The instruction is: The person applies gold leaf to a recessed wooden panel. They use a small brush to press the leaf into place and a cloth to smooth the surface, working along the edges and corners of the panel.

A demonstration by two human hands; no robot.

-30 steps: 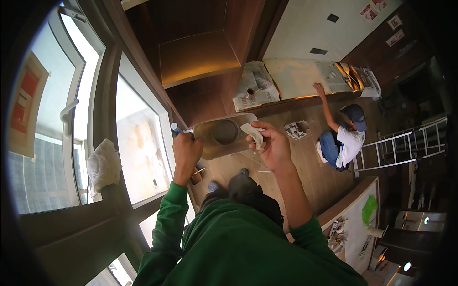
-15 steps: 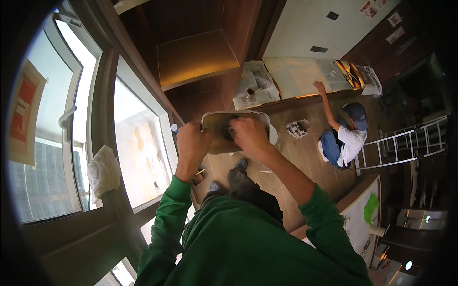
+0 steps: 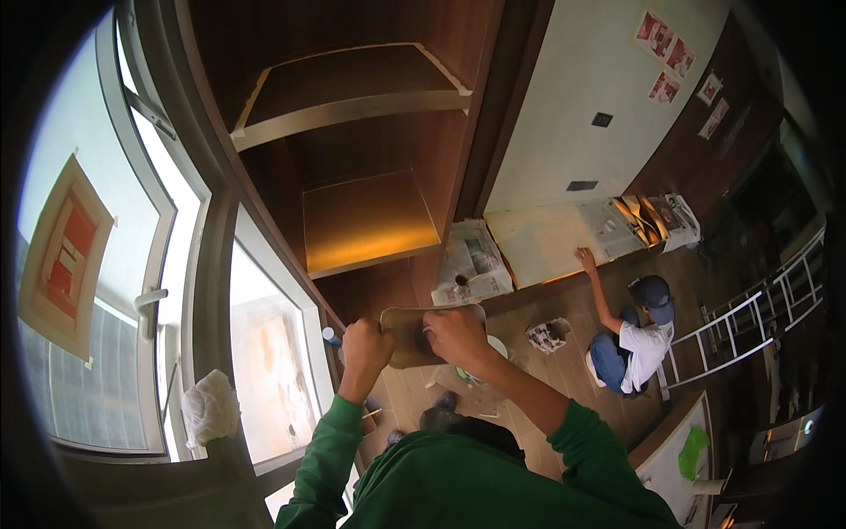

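My left hand (image 3: 366, 349) is closed at the left edge of a brownish rectangular tub-like container (image 3: 403, 319) with rounded corners and a pale rim. My right hand (image 3: 455, 338) is closed over the container's right part. A dark shape shows by its fingertips, and I cannot make out what they hold. Both arms reach forward in green sleeves, and the container hangs above the wood floor (image 3: 529, 388). Ahead of the hands stands a dark wood cabinet with a warmly lit shelf (image 3: 370, 220).
Another person (image 3: 636, 339) in a cap crouches to the right, one hand on a low, paper-covered ledge (image 3: 546, 242). A ladder (image 3: 740, 322) stands behind them. An open window (image 3: 97, 291) and white cloth (image 3: 210, 408) are at left. A paper-lined box (image 3: 548, 335) rests on the floor.
The view has tilted upward, bringing more of the cabinet into sight and lowering the hands and container in the picture. Both hands keep much the same grip. The crouching person stays in place.
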